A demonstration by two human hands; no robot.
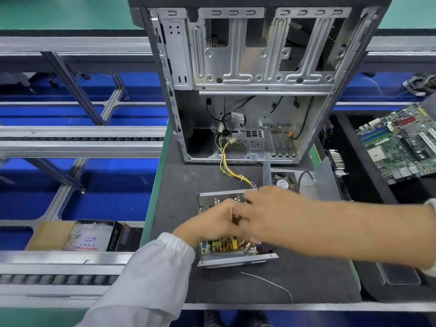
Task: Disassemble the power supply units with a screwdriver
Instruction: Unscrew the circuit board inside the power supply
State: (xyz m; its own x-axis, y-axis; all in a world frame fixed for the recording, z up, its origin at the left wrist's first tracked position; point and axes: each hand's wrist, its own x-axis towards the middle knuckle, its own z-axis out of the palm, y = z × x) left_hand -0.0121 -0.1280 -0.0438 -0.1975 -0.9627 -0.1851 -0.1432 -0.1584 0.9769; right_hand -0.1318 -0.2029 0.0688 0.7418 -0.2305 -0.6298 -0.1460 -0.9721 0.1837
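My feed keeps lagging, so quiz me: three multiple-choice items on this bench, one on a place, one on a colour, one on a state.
1. Where is the motherboard?
A. right of the computer case
B. inside the case
C. in the cardboard box

2. Cable bundle colour, mainly?
A. red
B. yellow
C. white

3. The power supply unit is:
A. sealed
B. mounted in the case
C. open, circuit board exposed

Answers: A, it lies at the right edge; B, yellow wires run from case to unit; C, components show under the left hand and right hand.
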